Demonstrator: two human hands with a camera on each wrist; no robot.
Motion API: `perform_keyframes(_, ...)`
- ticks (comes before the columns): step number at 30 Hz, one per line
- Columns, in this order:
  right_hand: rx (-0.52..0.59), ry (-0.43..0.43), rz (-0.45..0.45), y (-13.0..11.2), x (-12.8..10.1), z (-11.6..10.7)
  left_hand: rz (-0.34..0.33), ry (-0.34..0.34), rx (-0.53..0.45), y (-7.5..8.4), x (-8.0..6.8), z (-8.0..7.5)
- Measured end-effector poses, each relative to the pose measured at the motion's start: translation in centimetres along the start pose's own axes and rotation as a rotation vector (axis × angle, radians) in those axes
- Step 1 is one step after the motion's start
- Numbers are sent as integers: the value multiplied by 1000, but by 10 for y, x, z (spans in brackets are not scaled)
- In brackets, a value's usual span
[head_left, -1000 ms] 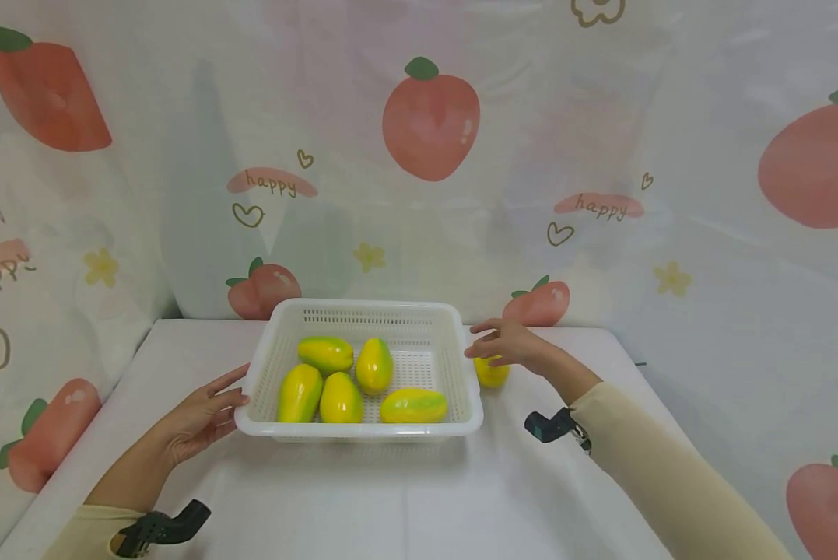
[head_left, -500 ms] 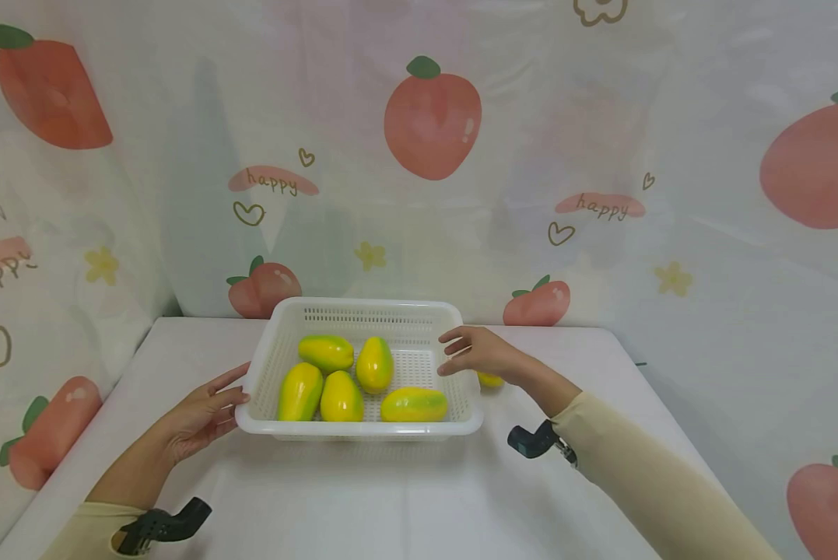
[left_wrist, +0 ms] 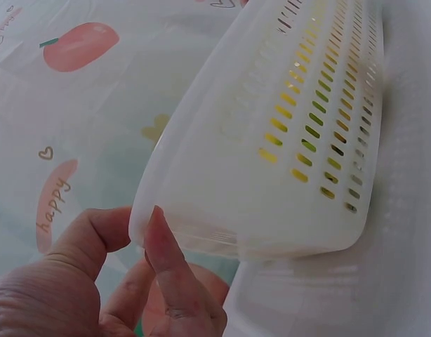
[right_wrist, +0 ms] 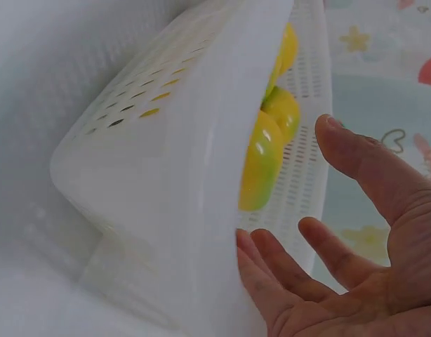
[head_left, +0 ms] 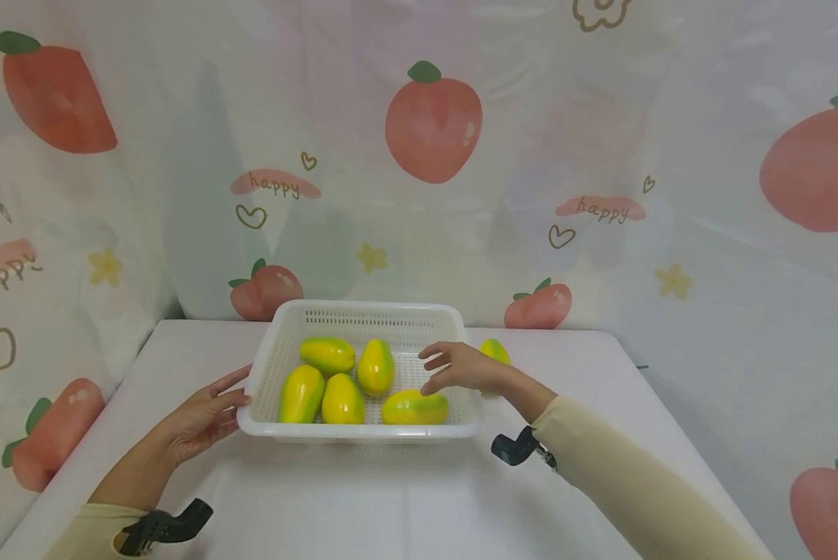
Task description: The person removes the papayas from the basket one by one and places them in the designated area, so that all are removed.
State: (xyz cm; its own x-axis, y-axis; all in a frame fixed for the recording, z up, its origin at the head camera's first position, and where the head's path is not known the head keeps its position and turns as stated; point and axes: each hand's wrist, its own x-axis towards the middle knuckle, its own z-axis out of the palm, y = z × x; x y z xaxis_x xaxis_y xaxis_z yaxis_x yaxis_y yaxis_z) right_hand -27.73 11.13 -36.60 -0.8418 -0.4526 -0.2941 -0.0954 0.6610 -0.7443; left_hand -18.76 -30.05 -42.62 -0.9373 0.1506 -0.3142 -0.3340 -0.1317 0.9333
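Basket (head_left: 362, 424) sits mid-bench (head_left: 390, 498), white, perforated walls. Five mangoes inside: one at back left (head_left: 327, 354), one upright-ish at centre (head_left: 375, 366), two side by side at front left (head_left: 301, 393) and (head_left: 341, 398), one lying crosswise at front right (head_left: 415, 407).

Left hand (head_left: 198, 420) — fingers straight, grip spread, tips touching the basket's left rim near the front corner. Left wrist view confirms it: thumb and a finger (left_wrist: 166, 260) pressed on the outer wall under the rim, nothing enclosed.

Right hand (head_left: 461, 367) is over the basket's right half, fingers relaxed and spread, holding nothing. Fingertips hang just above the crosswise mango; cannot tell whether they touch it. Right wrist view shows the open palm (right_wrist: 384, 253) beside the basket wall (right_wrist: 194, 175), with mangoes visible over the rim.

Sixth mango (head_left: 494, 350) lies on the bench just outside the right wall, partly hidden behind the right hand.

Both forearms in cream sleeves, a dark wrist mount on each (head_left: 163, 527) and (head_left: 513, 449).

Backdrop — a pale printed sheet (head_left: 433, 124) with strawberries, hearts and "happy" lettering; bench is covered in white.
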Motion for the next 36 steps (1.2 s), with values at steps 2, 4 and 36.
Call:
perform_keyframes(2,5,-9,4,0,1,3,-1,0,-2,0,0,0)
perform_keyframes(4,-6,-26,-4,-1,2,5,1,-3,-4,1,0,0)
perform_keyframes(36,-255,-10,-50,0,17,35,-8,-1,-18,4,-3,2)
